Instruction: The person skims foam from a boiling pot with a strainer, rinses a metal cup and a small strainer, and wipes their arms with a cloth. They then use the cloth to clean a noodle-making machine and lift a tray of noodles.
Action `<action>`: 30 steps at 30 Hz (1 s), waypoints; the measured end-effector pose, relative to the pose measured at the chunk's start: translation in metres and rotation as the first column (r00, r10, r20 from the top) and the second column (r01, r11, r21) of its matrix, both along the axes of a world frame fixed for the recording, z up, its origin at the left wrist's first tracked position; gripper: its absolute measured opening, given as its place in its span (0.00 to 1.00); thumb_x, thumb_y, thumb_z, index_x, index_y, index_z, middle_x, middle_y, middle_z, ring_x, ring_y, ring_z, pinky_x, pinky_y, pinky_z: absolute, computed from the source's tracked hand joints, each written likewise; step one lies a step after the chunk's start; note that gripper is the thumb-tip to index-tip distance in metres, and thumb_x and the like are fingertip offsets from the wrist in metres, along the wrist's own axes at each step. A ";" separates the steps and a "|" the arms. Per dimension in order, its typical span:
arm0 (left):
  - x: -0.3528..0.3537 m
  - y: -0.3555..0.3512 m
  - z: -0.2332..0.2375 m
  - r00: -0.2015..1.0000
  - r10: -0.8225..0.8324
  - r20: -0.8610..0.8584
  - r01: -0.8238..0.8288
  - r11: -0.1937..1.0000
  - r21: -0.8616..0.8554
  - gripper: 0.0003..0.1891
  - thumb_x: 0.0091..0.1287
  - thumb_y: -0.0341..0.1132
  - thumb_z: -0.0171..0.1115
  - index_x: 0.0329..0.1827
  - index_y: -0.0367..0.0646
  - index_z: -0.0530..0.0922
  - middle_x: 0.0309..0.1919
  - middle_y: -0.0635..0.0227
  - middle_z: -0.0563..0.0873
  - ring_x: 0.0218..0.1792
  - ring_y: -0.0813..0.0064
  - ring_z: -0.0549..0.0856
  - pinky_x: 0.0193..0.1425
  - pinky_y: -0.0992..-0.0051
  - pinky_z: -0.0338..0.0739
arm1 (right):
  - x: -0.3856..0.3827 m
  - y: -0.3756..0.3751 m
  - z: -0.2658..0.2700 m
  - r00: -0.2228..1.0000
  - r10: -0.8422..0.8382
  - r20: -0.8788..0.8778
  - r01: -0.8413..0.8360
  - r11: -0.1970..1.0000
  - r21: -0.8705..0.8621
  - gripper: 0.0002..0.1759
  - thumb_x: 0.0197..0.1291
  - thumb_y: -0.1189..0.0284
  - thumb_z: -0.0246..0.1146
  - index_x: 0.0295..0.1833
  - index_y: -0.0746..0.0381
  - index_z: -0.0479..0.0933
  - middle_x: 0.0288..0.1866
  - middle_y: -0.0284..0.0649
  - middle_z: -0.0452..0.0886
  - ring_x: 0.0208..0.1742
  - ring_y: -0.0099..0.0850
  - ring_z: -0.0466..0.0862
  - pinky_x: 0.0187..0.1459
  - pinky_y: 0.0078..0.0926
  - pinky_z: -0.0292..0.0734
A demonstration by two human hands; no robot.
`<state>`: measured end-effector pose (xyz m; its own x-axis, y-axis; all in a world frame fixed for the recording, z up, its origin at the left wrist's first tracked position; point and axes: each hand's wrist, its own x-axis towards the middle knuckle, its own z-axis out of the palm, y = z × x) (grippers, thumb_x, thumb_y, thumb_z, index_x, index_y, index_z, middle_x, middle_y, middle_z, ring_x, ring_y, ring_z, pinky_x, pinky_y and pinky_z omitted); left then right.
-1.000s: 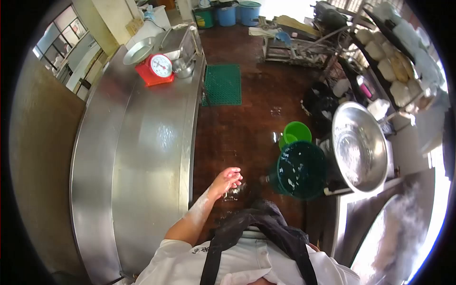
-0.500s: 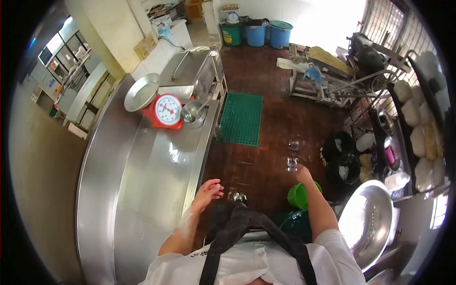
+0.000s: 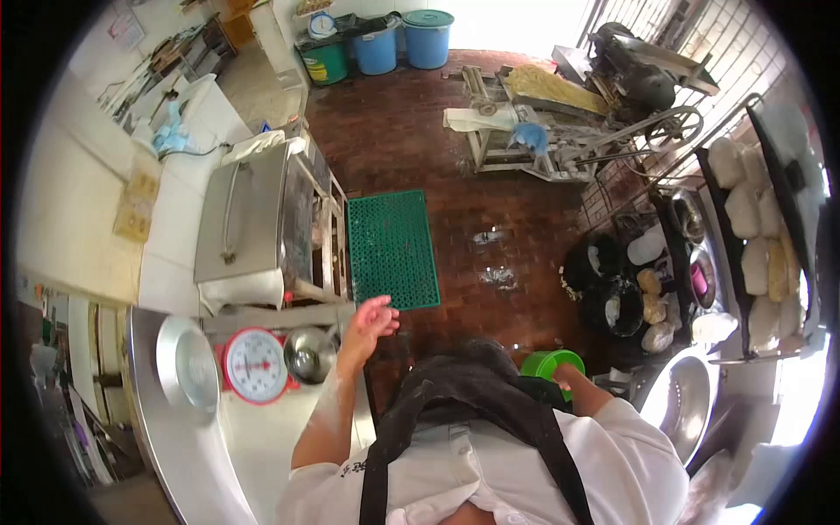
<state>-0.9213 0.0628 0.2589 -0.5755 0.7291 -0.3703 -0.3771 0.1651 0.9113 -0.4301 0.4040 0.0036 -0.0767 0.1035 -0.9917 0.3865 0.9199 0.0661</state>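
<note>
left hand (image 3: 373,319) is near the centre of the frame in the head view, fingers apart and loosely curled; it shows against the near edge of a green mat (image 3: 392,245), just up and right of a small metal bowl (image 3: 306,360). right hand (image 3: 570,379) is low and right of centre, overlapping a bright green tub (image 3: 538,362); its fingers are mostly hidden, so whether they are spread, pressed together or touching the tub cannot be told.

at lower left, a steel worktop (image 3: 271,446) carries the metal bowl, with a red scale (image 3: 255,366) close beside it and a shallow metal pan (image 3: 188,367) at the left. above these is a steel box with a long handle (image 3: 249,219). a black apron (image 3: 464,381) over a white shirt (image 3: 604,455) fills the lower middle.

to the right of the tub a large metal basin (image 3: 687,402) shows a bright inside. higher up, black tubs (image 3: 621,306) sit on the dark tiled floor (image 3: 472,192), near a rack with pale bags (image 3: 745,210). at upper right is a machine with a wheel (image 3: 674,129), a blue cloth (image 3: 529,136) on its left part. along the top, left of centre, stand a green bin (image 3: 326,66) and two blue bins (image 3: 427,42).
</note>
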 end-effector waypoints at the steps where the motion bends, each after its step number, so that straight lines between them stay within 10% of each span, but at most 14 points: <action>1: -0.032 0.022 0.009 1.000 -0.008 -0.015 0.008 1.000 0.019 0.22 0.75 0.39 0.59 0.68 0.42 0.71 0.50 0.61 0.85 0.44 0.72 0.86 0.51 0.72 0.80 | 0.009 0.006 -0.003 0.997 -0.071 0.019 0.071 0.997 -0.022 0.14 0.51 0.71 0.70 0.46 0.57 0.88 0.48 0.45 0.88 0.43 0.37 0.90 0.42 0.38 0.84; 3: -0.096 0.062 0.016 1.000 0.020 -0.011 -0.019 0.994 0.109 0.23 0.75 0.41 0.60 0.68 0.41 0.70 0.50 0.61 0.85 0.45 0.72 0.85 0.51 0.72 0.79 | 0.056 0.018 0.002 0.656 -0.564 -0.501 0.449 0.826 -0.341 0.06 0.49 0.69 0.70 0.34 0.55 0.88 0.29 0.52 0.86 0.22 0.42 0.85 0.26 0.46 0.76; 5: -0.152 0.099 0.016 0.999 0.049 -0.024 -0.046 0.992 0.115 0.24 0.75 0.42 0.60 0.68 0.39 0.70 0.50 0.61 0.84 0.46 0.71 0.85 0.52 0.71 0.79 | -0.017 0.038 0.048 0.647 -0.740 -0.183 0.716 0.672 -0.191 0.08 0.54 0.71 0.66 0.38 0.58 0.88 0.37 0.48 0.88 0.34 0.36 0.88 0.33 0.39 0.80; 11: -0.282 0.187 -0.014 0.971 0.194 0.136 -0.198 0.980 0.014 0.24 0.75 0.42 0.59 0.68 0.39 0.70 0.50 0.60 0.84 0.48 0.70 0.85 0.53 0.69 0.80 | -0.298 0.219 -0.013 0.886 -0.267 -0.379 0.330 0.937 0.111 0.12 0.59 0.73 0.62 0.47 0.61 0.86 0.43 0.45 0.88 0.39 0.36 0.87 0.39 0.37 0.80; 14: -0.345 0.215 -0.001 0.967 0.222 0.123 -0.224 0.974 0.009 0.23 0.75 0.41 0.59 0.68 0.39 0.71 0.50 0.61 0.85 0.46 0.70 0.86 0.52 0.69 0.81 | -0.513 0.322 0.006 0.546 -0.230 -0.806 0.445 0.894 0.047 0.12 0.59 0.72 0.64 0.48 0.61 0.84 0.43 0.46 0.86 0.43 0.36 0.86 0.43 0.35 0.79; 17: -0.421 0.236 0.003 0.947 0.310 0.081 -0.310 0.951 -0.008 0.21 0.75 0.40 0.59 0.67 0.40 0.72 0.49 0.62 0.85 0.45 0.70 0.86 0.51 0.69 0.81 | -0.725 0.399 0.048 0.095 -0.470 -0.878 0.382 0.831 -0.403 0.17 0.62 0.71 0.62 0.57 0.62 0.79 0.41 0.47 0.85 0.43 0.35 0.85 0.46 0.31 0.79; 21: -0.534 0.285 -0.009 0.937 0.340 0.079 -0.338 0.940 -0.035 0.21 0.75 0.40 0.59 0.67 0.40 0.72 0.49 0.62 0.86 0.45 0.71 0.86 0.51 0.70 0.82 | -0.920 0.424 0.166 -0.080 -0.390 -0.917 0.154 0.904 -0.398 0.18 0.67 0.71 0.62 0.62 0.62 0.75 0.40 0.40 0.85 0.40 0.32 0.84 0.44 0.31 0.78; 28: -0.754 0.457 -0.007 0.993 0.109 0.055 -0.106 0.993 -0.049 0.21 0.76 0.38 0.58 0.66 0.38 0.72 0.48 0.59 0.85 0.44 0.70 0.86 0.51 0.69 0.82 | -1.011 0.484 0.165 0.194 -0.585 -0.787 0.515 0.744 -0.426 0.22 0.65 0.64 0.66 0.61 0.60 0.78 0.45 0.44 0.87 0.46 0.36 0.86 0.50 0.34 0.80; 30: -0.806 0.522 0.018 0.999 -0.026 0.031 0.027 0.999 -0.047 0.21 0.75 0.38 0.59 0.66 0.38 0.72 0.48 0.60 0.85 0.45 0.70 0.86 0.52 0.70 0.82 | -1.007 0.504 0.176 0.107 -0.649 -0.753 0.579 0.657 -0.483 0.22 0.65 0.63 0.66 0.61 0.60 0.78 0.44 0.44 0.87 0.46 0.36 0.86 0.51 0.35 0.80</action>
<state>-1.7278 0.5844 0.2766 -0.5442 0.7255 -0.4213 -0.3991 0.2178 0.8906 -1.4368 0.9075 0.1798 -0.7496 0.4988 -0.4350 0.6277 0.3276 -0.7061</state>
